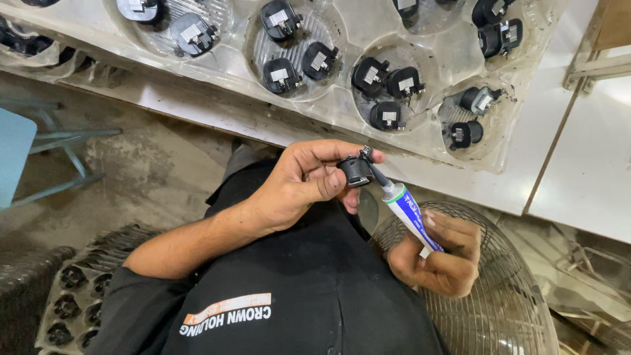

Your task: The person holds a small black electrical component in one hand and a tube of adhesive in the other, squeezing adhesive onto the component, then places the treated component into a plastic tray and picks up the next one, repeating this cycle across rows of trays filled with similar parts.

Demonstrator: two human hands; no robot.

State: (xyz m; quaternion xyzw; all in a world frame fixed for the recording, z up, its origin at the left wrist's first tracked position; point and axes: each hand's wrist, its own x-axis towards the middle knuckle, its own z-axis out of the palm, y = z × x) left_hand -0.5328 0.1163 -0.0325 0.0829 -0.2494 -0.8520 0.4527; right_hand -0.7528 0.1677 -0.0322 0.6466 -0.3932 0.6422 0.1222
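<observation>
Fingers of the left hand (299, 184) pinch a black cap (356, 171) steady, meeting the nozzle of the tube (411, 217) gripped by the right hand (437, 256).

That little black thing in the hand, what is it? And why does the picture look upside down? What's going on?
The camera sits on a person's head and looks down, so you see their own black shirt and arms. The left hand pinches a small black plastic part. The right hand holds a white and blue tube, its dark nozzle touching that part. On the white table lies a clear plastic tray with round hollows full of similar black parts. A wire fan guard sits under the right hand.
</observation>
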